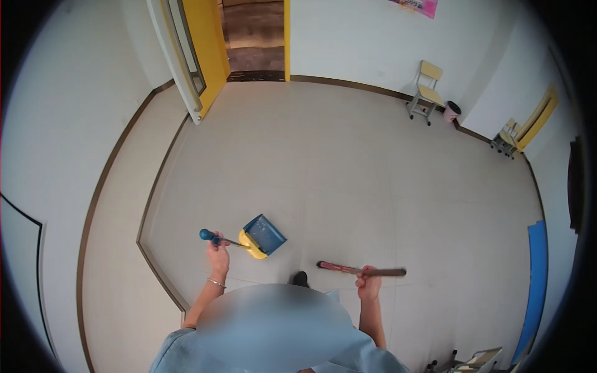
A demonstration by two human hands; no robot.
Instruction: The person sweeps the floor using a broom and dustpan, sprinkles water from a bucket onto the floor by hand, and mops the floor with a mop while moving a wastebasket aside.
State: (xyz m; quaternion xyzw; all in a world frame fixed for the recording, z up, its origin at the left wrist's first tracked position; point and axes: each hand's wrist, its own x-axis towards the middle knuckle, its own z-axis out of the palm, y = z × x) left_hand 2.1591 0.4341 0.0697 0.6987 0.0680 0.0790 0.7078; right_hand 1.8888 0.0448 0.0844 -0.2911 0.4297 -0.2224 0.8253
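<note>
My left hand (217, 250) is closed around the upper part of a long-handled dustpan, near the blue knob at the handle's end. The dustpan (266, 234) has a blue pan and a yellow back, and is low over or on the floor to the right of that hand; contact cannot be told. My right hand (369, 283) grips a reddish-brown broom (387, 272) around its stick, which lies nearly level across the view. Its left end is red with a dark tip; bristles cannot be made out. A dark shoe (301, 279) shows between my hands.
The pale floor (298, 149) runs to an open yellow door (206, 50) at the back left. A chair (429, 87) and a pink bin (452, 112) stand by the back wall. More chairs (509, 138) are at right; another chair (479, 360) is at the bottom right.
</note>
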